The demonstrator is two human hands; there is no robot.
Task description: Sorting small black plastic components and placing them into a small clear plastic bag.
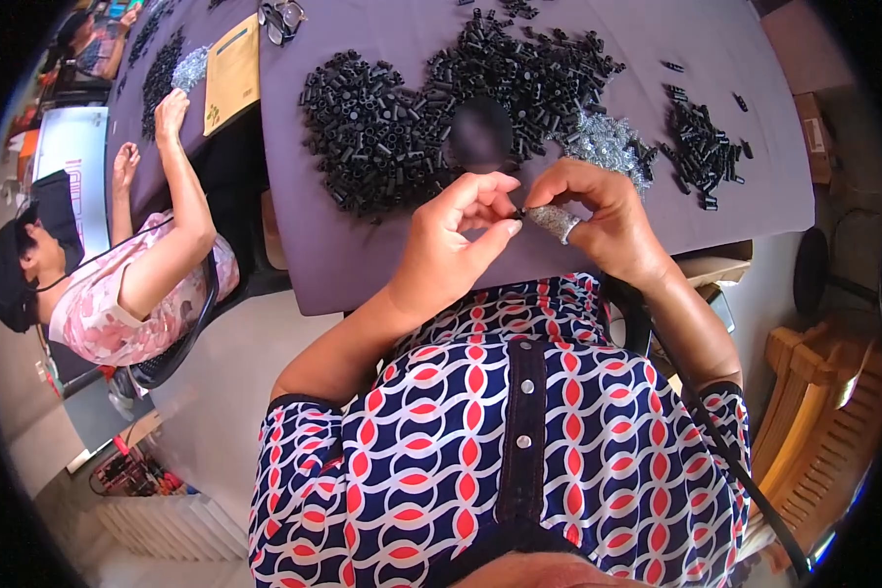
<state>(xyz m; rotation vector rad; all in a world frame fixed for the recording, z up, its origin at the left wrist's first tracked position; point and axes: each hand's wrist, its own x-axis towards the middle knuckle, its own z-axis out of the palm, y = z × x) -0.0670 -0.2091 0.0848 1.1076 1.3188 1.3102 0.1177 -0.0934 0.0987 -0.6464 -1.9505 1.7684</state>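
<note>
My left hand (459,235) and my right hand (603,218) meet above the table's near edge. Between their fingertips is a small black cylindrical part (519,213), pinched from both sides and partly hidden. A silvery-grey wrap (553,223) covers one digit of my right hand. Just beyond my hands spreads a large heap of small black cylindrical parts (367,132). Close to my right hand, a pile of small shiny silver pieces (610,142) lies against that heap; their exact kind is too small to make out.
A smaller group of black parts (704,152) lies on the right of the purple-grey tabletop (343,265). A brown envelope (233,73) and eyeglasses (282,20) are at the far left. Another person (137,265) works there. A wooden chair (813,412) stands at right.
</note>
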